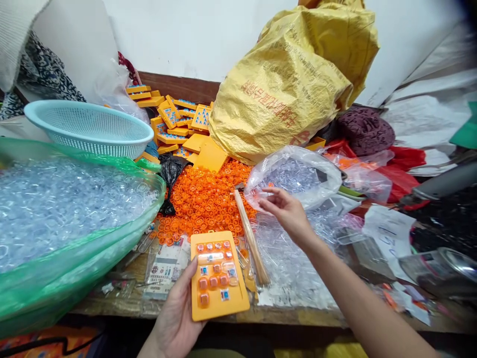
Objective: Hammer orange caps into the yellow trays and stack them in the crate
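Note:
My left hand (179,308) grips a flat orange-yellow plastic panel (238,296) by its left edge, tilted up over the front of the table. Small clear and orange-tinted caps sit in rows on the panel, with blue bits showing at a few spots. My right hand (285,211) is raised at the near left rim of a white plastic bag (328,171) of small clear pieces. Its thumb and forefinger are apart, and I see nothing between them. Loose orange ring-like pieces (201,199) lie heaped beyond the panel.
A green bag (74,293) full of clear pieces fills the left. Behind it sits a light-blue basket (89,124). More orange panels (177,119) are piled at the back beside a big yellow sack (279,84). A wooden-handled tool (251,238) lies between heap and clear pieces.

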### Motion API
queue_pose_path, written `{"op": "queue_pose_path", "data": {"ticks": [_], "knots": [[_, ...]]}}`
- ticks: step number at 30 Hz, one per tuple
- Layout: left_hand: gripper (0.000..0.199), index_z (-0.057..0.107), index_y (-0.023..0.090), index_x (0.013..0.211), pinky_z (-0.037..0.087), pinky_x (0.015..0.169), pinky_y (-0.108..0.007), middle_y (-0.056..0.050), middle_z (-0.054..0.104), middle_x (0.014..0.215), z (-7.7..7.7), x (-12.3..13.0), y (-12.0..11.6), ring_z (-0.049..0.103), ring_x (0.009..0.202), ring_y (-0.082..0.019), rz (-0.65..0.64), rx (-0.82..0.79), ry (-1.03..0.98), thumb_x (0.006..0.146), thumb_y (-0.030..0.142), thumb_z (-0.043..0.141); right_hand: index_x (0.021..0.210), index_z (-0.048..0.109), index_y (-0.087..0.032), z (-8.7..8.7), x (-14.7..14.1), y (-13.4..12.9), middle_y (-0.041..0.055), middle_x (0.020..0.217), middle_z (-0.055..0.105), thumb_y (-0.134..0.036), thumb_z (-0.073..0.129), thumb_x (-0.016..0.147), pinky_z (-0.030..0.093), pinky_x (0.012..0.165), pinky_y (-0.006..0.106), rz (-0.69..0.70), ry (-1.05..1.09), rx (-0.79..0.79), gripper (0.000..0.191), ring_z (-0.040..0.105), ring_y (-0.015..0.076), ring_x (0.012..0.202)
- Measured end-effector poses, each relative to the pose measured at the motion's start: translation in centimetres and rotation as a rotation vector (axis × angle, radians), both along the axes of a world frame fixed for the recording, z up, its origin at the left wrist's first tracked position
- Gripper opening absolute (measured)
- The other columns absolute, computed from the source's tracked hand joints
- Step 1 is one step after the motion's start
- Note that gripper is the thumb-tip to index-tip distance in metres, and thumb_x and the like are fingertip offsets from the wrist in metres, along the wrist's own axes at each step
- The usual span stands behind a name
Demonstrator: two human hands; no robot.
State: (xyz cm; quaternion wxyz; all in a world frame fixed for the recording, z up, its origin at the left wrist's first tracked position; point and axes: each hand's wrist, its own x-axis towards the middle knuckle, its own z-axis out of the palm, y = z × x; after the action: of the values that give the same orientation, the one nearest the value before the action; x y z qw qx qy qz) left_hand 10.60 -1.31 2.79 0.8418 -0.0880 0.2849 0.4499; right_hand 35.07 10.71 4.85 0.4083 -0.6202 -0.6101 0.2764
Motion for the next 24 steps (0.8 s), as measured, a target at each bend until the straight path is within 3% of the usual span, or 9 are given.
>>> {"op": "queue_pose_path", "data": {"ticks": [4, 8, 11, 13, 16, 18, 19, 21, 24], "knots": [[0.06, 0.028, 0.014, 0.145, 0.045, 0.101, -0.044, -0.013, 0.072, 0.108, 0.1, 0.3, -0.1, 0.067, 0.101, -0.026, 0.007, 0.0, 0.067, 0.091, 0.025, 0.052, 0.097, 0.071, -0.022, -0.4, -3.3, -6.9, 0.0012, 0.071, 0.069, -0.049, 0.071, 0.072, 0.055, 0.066, 0.034, 0.074, 0.321, -0.158, 0.038, 0.065, 0.0157, 0.066], [0.07, 0.022, 0.017, 0.147, 0.048, 0.097, -0.045, -0.011, 0.073, 0.104, -0.2, 0.0, -0.4, 0.069, 0.097, -0.026, 0.02, 0.029, 0.155, 0.086, 0.011, 0.056, 0.092, 0.067, -0.022, -1.7, -4.6, -11.2, 0.0015, 0.072, 0.068, -0.049, 0.072, 0.071, 0.052, 0.057, 0.027, -0.036, 0.526, -0.202, 0.035, 0.064, 0.0136, 0.06], [0.077, 0.022, 0.021, 0.147, 0.048, 0.096, -0.046, -0.009, 0.073, 0.105, -0.5, -0.1, -0.5, 0.069, 0.097, -0.026, -0.002, 0.083, 0.172, 0.081, 0.003, 0.057, 0.089, 0.064, -0.02, -2.6, -4.4, -11.4, -0.0004, 0.067, 0.063, -0.047, 0.075, 0.069, 0.049, 0.051, 0.024, -0.135, 0.594, -0.173, 0.036, 0.058, 0.0108, 0.054], [0.079, 0.024, 0.022, 0.146, 0.048, 0.096, -0.047, -0.01, 0.073, 0.106, -0.5, -0.1, -0.6, 0.068, 0.099, -0.028, -0.012, 0.104, 0.166, 0.078, 0.001, 0.057, 0.091, 0.063, -0.019, -2.8, -4.2, -10.5, 0.0002, 0.069, 0.063, -0.044, 0.077, 0.067, 0.051, 0.055, 0.027, -0.171, 0.6, -0.147, 0.037, 0.059, 0.0119, 0.056], [0.079, 0.026, 0.02, 0.146, 0.047, 0.098, -0.049, -0.01, 0.073, 0.106, -0.7, -0.1, -0.7, 0.067, 0.1, -0.029, -0.006, 0.096, 0.154, 0.075, 0.0, 0.055, 0.117, 0.055, -0.024, -2.5, -4.1, -8.9, 0.0066, 0.11, 0.063, -0.042, 0.077, 0.067, 0.052, 0.083, 0.036, -0.205, 0.596, -0.059, 0.057, 0.064, 0.0184, 0.089], [0.079, 0.029, 0.019, 0.145, 0.045, 0.099, -0.049, -0.009, 0.074, 0.103, -0.9, -0.1, -0.8, 0.068, 0.099, -0.028, -0.001, 0.083, 0.149, 0.073, 0.0, 0.054, 0.129, 0.044, -0.031, -2.1, -4.5, -8.3, 0.0059, 0.138, 0.045, -0.04, 0.077, 0.067, 0.042, 0.1, 0.039, -0.219, 0.592, 0.017, 0.072, 0.055, 0.0202, 0.113], [0.077, 0.031, 0.018, 0.144, 0.044, 0.1, -0.049, -0.009, 0.074, 0.101, -1.1, -0.2, -0.8, 0.068, 0.099, -0.028, -0.001, 0.08, 0.143, 0.073, 0.0, 0.054, 0.13, 0.044, -0.032, -1.9, -4.9, -8.3, 0.0047, 0.142, 0.041, -0.039, 0.078, 0.067, 0.039, 0.104, 0.038, -0.217, 0.591, 0.04, 0.072, 0.051, 0.0202, 0.118], [0.07, 0.038, 0.017, 0.141, 0.042, 0.102, -0.049, -0.008, 0.075, 0.097, -1.4, -0.5, -0.9, 0.068, 0.099, -0.028, -0.005, 0.082, 0.118, 0.074, 0.003, 0.055, 0.121, 0.052, -0.03, -1.8, -6.2, -8.8, 0.0043, 0.131, 0.051, -0.038, 0.077, 0.068, 0.04, 0.102, 0.038, -0.197, 0.603, 0.031, 0.058, 0.053, 0.0203, 0.114], [0.054, 0.055, 0.017, 0.129, 0.04, 0.105, -0.047, -0.006, 0.076, 0.093, -1.6, -1.2, -1.3, 0.066, 0.104, -0.029, -0.022, 0.116, 0.022, 0.076, 0.011, 0.059, 0.104, 0.062, -0.026, -2.1, -8.9, -10.5, 0.0056, 0.104, 0.067, -0.046, 0.063, 0.082, 0.05, 0.088, 0.041, -0.132, 0.67, -0.065, 0.03, 0.063, 0.0224, 0.098]]}}
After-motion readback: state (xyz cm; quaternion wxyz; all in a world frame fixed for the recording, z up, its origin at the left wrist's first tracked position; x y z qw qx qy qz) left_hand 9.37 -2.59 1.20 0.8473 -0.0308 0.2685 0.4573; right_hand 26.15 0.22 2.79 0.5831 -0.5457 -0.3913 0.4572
